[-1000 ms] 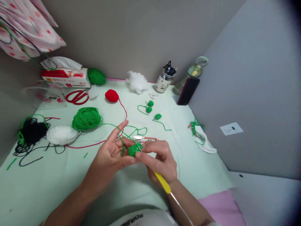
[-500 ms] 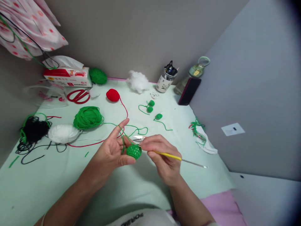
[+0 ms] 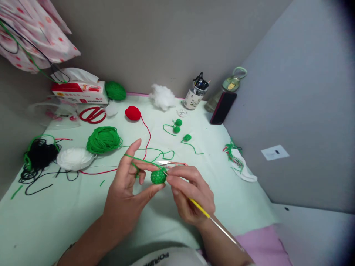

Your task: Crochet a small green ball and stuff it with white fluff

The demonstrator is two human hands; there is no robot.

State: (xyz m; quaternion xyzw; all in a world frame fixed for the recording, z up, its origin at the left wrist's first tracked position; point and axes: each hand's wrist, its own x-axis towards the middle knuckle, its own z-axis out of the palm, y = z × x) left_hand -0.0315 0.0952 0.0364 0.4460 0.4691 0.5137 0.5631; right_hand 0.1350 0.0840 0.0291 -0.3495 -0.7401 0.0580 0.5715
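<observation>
A small round green crochet piece (image 3: 158, 177) is pinched between the thumb and a finger of my left hand (image 3: 126, 190). Green yarn passes over its raised index finger and loops round another finger. My right hand (image 3: 194, 192) grips a crochet hook (image 3: 200, 208) with a yellow handle; its tip meets the top edge of the piece, and the metal shaft slants down toward my wrist. Behind the fingers lie small snips (image 3: 165, 162), partly covered. The yarn leads back to a loose green ball (image 3: 104, 139) at the left.
Red yarn (image 3: 133, 113), white yarn (image 3: 74, 158) and tangled black yarn (image 3: 43, 153) lie on the left. Red-handled scissors (image 3: 93, 115) rest near a tissue box (image 3: 80, 92). White stuffing (image 3: 162, 97), a pen jar (image 3: 194, 96), a phone (image 3: 223, 108) and small green crocheted balls (image 3: 176, 129) sit farther back.
My left hand has turned more upright, its index finger moving left and pulling the yarn across. The hook's rear end has swung downward in my right hand. Both hands keep their hold.
</observation>
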